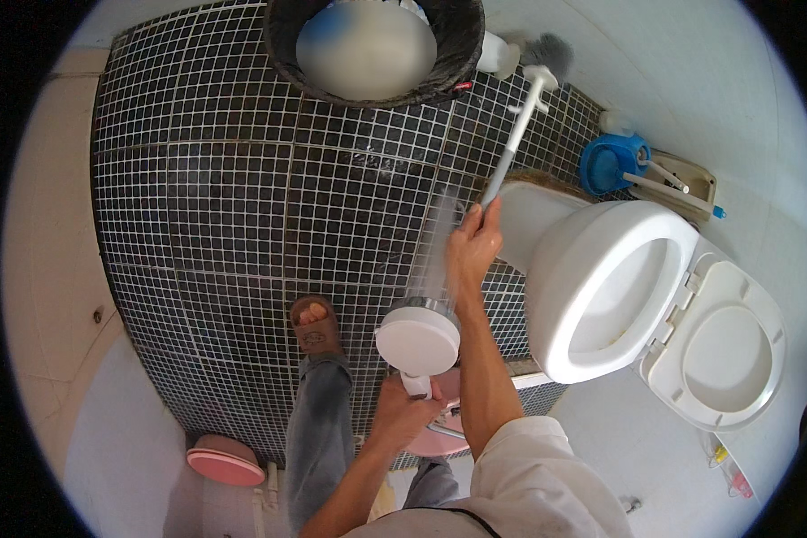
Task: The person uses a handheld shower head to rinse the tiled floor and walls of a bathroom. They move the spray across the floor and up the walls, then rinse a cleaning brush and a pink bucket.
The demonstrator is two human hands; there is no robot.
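My left hand (407, 415) is closed around the handle of a white handheld shower head (417, 339). Water (437, 249) sprays from its far side toward the dark mosaic-tiled floor (228, 202). In my right hand (474, 245) is the grey grip of a long-handled brush (511, 151). The brush's white shaft slants away from me, and its dark bristles (550, 55) are at the foot of the wall, blurred. My right forearm passes close beside the shower head. A white toilet (555, 269) with its lid (729, 350) raised stands to the right of my right hand.
A black bin (279, 54) with blurred contents stands at the far side. Beside the toilet are a blue holder (598, 168) with handled tools and a beige tray (703, 178). Pink basins (225, 464) lie lower left and beneath my left hand. My sandalled foot (315, 323) stands on the tiles.
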